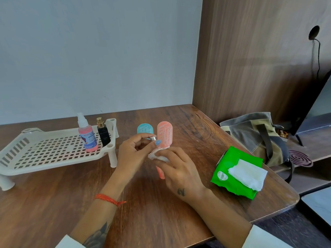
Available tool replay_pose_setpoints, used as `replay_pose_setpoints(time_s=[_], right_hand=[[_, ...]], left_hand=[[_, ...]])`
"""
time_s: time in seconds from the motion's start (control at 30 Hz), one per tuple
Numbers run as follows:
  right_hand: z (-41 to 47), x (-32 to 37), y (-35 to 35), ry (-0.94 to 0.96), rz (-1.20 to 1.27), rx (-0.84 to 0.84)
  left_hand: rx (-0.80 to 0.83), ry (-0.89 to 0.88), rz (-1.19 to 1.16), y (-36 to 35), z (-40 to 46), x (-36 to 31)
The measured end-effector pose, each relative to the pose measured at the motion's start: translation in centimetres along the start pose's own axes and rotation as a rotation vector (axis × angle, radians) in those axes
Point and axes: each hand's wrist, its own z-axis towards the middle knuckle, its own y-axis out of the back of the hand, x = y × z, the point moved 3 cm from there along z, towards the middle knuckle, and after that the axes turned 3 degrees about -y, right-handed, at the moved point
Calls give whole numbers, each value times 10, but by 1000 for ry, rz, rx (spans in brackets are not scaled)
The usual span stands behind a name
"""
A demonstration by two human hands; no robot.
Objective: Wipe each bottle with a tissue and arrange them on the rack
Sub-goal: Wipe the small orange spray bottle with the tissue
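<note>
Pinching a small bottle's silver top [152, 138], left hand [132, 154]; right hand [176, 167] clutching tissue [158, 156] just below.

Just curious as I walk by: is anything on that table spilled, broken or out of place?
Nothing looks spilled or broken. Two bottles stand upright on the rack. The only untidy thing is a loose tissue lying half out of the green pack.

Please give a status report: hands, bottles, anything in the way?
Left hand pinches silver nozzle of pink bottle; right hand wipes it with tissue. Two bottles on rack. Teal bottle waits behind. Nothing in the way.
</note>
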Motion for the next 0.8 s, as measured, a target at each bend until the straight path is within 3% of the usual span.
replay_pose_setpoints(time_s=[0.2,0.4,0.47,0.53,0.67,0.8], right_hand=[[-4,-19,-2,-390,205,15],[-6,-29,-7,-607,350,78],[-4,-26,0,-559,309,-15],[-2,-19,7,-395,244,-81],[-2,-1,7,-32,100,-23],[-2,1,3,33,28,39]], left_hand=[[-2,17,-7,0,1,3],[-5,20,6,-1,1,4],[-1,22,2,-1,1,4],[2,23,-12,0,1,4],[4,18,-1,1,1,4],[-4,28,27,2,2,6]])
